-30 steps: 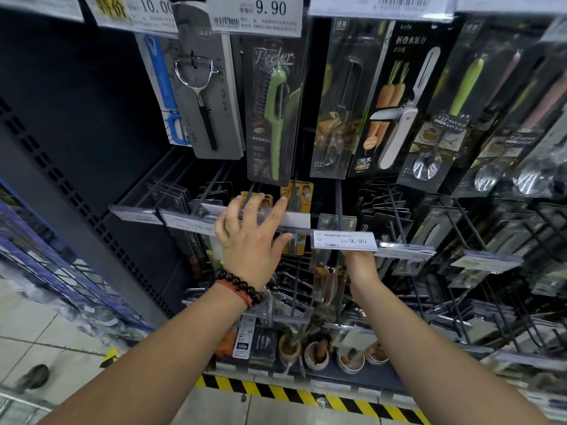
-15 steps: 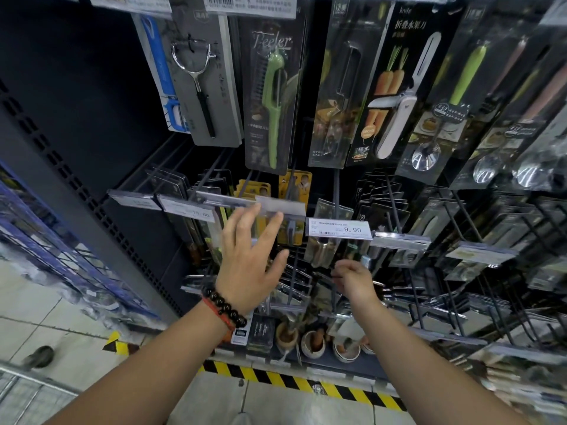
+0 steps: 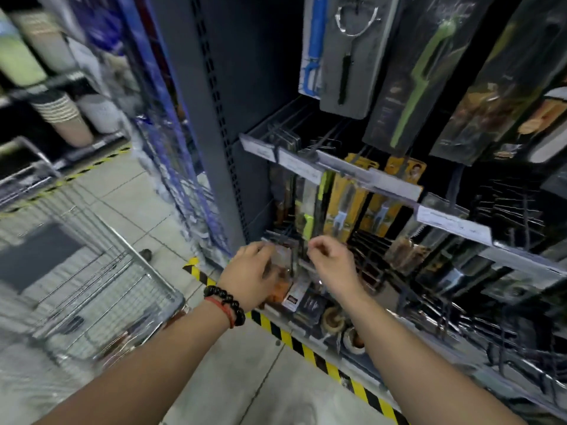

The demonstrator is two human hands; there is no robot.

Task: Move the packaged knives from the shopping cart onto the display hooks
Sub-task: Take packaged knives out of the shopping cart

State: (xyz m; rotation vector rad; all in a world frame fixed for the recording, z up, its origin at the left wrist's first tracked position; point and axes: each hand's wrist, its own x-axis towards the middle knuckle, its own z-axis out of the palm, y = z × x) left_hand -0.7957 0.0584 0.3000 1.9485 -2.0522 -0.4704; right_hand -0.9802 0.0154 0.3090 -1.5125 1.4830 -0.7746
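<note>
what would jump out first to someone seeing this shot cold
Two bare forearms reach in from below, the left hand and right hand close together before the low display hooks. A green peeler pack hangs top right; a wire shopping cart stands lower left.

One view only: head-worn wide-angle camera, looking forward and down, tilted so the shelving upright (image 3: 214, 124) leans across frame. Close range: both forearms run in from the bottom edge, left hand (image 3: 250, 273) and right hand (image 3: 333, 265) near centre before the display hooks (image 3: 506, 210). Shopping cart (image 3: 101, 277) lower left, on the floor (image 3: 233, 372). Blur heavy at left edge.
</note>
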